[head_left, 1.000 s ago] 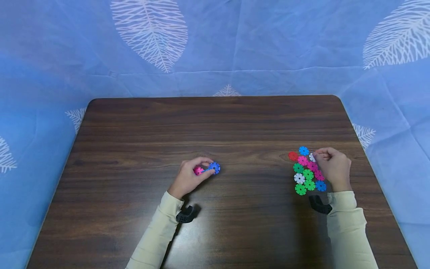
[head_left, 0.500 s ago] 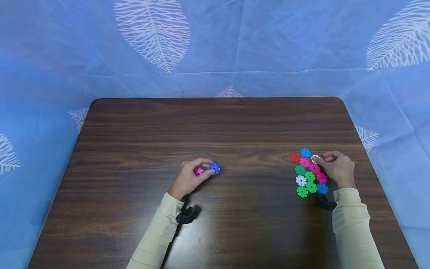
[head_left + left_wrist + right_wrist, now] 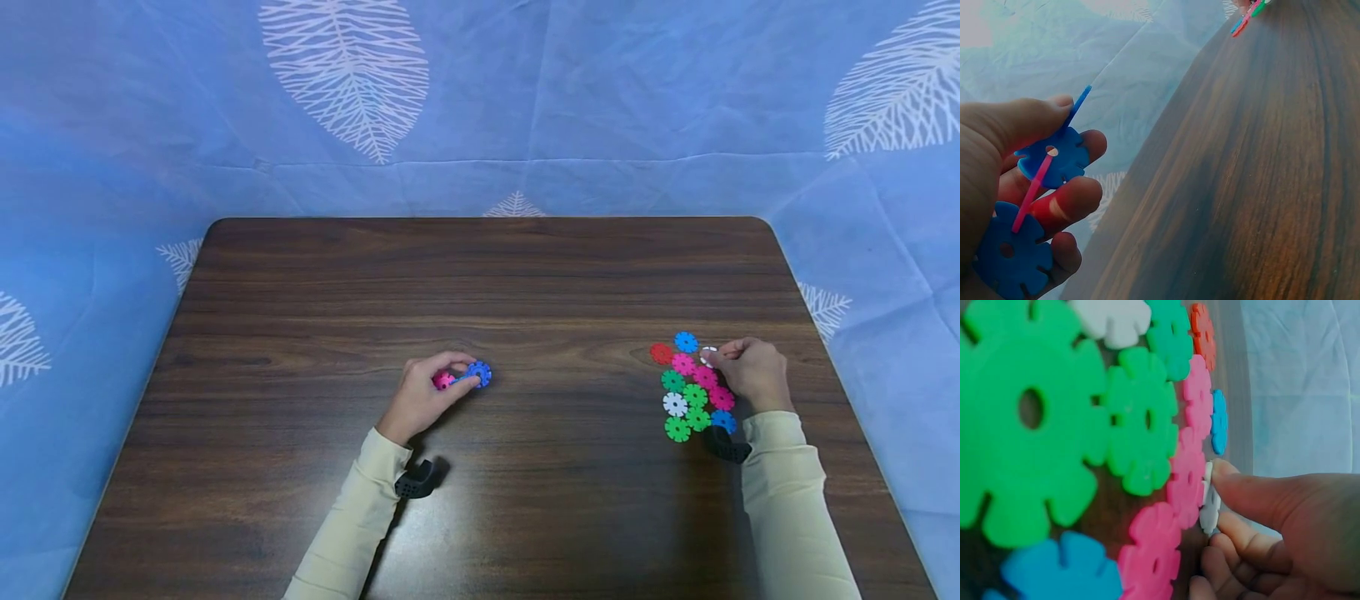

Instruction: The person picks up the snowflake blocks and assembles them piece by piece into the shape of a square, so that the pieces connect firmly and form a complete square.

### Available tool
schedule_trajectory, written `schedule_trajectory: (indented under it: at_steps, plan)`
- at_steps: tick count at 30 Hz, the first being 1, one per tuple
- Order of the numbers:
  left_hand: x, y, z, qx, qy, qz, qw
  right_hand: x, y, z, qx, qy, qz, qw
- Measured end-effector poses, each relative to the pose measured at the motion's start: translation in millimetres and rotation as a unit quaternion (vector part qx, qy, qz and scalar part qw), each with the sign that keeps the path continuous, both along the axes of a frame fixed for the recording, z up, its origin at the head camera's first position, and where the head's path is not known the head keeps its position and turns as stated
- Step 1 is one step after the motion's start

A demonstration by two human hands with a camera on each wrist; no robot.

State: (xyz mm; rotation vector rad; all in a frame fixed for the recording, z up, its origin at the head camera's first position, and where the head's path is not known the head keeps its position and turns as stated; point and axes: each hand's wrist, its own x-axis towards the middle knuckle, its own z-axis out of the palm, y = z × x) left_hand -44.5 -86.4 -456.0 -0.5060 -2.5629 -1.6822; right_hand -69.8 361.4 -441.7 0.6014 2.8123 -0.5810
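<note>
My left hand (image 3: 423, 396) holds a small chain of interlocking notched discs off to the left of the others. In the left wrist view, thumb and fingers grip its blue discs (image 3: 1013, 253), joined through a pink disc (image 3: 1033, 190) seen edge-on. At the right, my right hand (image 3: 756, 375) reaches the upper right of a flat group of loose notched discs. Its thumb and index finger pinch a white disc (image 3: 1210, 509) by the edge, beside a pink disc (image 3: 1188, 478). The white disc is partly hidden by the thumb.
Around the right hand lie green discs (image 3: 677, 429), a red disc (image 3: 662, 353), blue discs (image 3: 686, 342), pink ones and another white disc (image 3: 675, 404), close together on the dark wooden table (image 3: 480, 283). A blue leaf-patterned cloth (image 3: 600, 83) surrounds the table.
The right hand drew back slightly to the right, showing more of the white disc, then moved in on it again. The left hand keeps its hold. The head view shifted a little.
</note>
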Motion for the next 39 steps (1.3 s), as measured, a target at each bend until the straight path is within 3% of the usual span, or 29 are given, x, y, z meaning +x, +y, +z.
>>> schedule_trajectory:
  at_steps: [3,6,15,20,26,34,39]
  plan:
    - [0.0,1.1,0.0,-0.005,0.008,-0.001,1.0,-1.2,2.5,1.1,0.0,-0.018,0.007,1.0]
    - [-0.2,2.7,0.9,-0.007,0.013,-0.004,0.9999,-0.2,5.5,0.6,-0.003,-0.008,0.005,1.0]
    - [-0.1,3.2,4.1,-0.016,0.009,0.004,0.9998,9.5,14.9,-7.2,-0.025,0.106,-0.054,0.993]
    - [0.4,3.3,4.9,-0.016,0.009,0.005,0.9998,17.2,20.2,-5.2,-0.049,0.131,-0.094,0.986]
    - [0.9,3.0,6.2,-0.011,0.013,0.004,0.9998,26.2,12.5,2.4,-0.132,0.144,-0.064,0.979]
    - [0.4,2.9,7.3,-0.014,0.017,0.004,0.9998,32.8,-35.4,13.1,-0.231,0.195,0.024,0.953]
    - [-0.2,3.9,5.8,-0.017,0.017,0.002,0.9997,29.5,-78.0,8.4,-0.326,0.229,0.091,0.913]
